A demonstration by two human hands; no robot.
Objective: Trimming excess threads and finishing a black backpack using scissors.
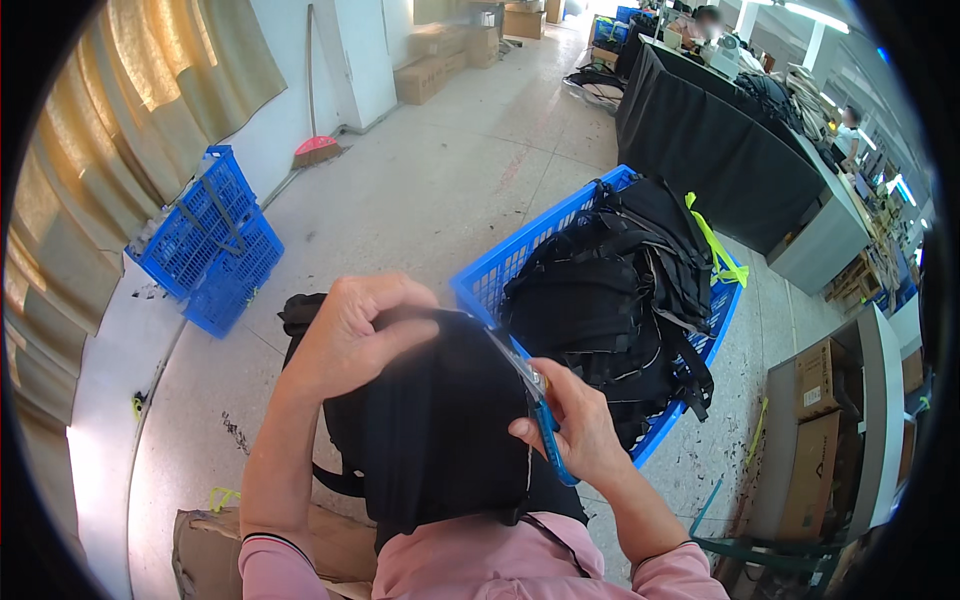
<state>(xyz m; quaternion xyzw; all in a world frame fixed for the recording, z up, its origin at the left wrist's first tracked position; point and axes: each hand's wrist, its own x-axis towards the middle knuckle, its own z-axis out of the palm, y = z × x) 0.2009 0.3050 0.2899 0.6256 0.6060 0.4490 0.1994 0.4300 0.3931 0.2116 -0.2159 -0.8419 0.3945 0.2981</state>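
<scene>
A black fabric backpack (455, 425) lies across my lap, with a strap hanging at its left side. My left hand (355, 335) is closed on its top edge, the thumb lying over the fabric and the fingers curled behind. In my right hand (580, 425) is a pair of scissors (548, 440) with blue handles and metal blades. Its blades lie along the bag's upper right edge, pointing up and left. Whether they touch a thread there is too fine to make out.
Ahead to the right, a blue plastic crate (478, 272) holds several black backpacks (600, 300). Stacked blue crates (215, 245) stand by the curtained wall. A broom and red dustpan (318, 148), a black-draped table (705, 145), a shelf with cartons (820, 440) and flattened cardboard (200, 555) surround me.
</scene>
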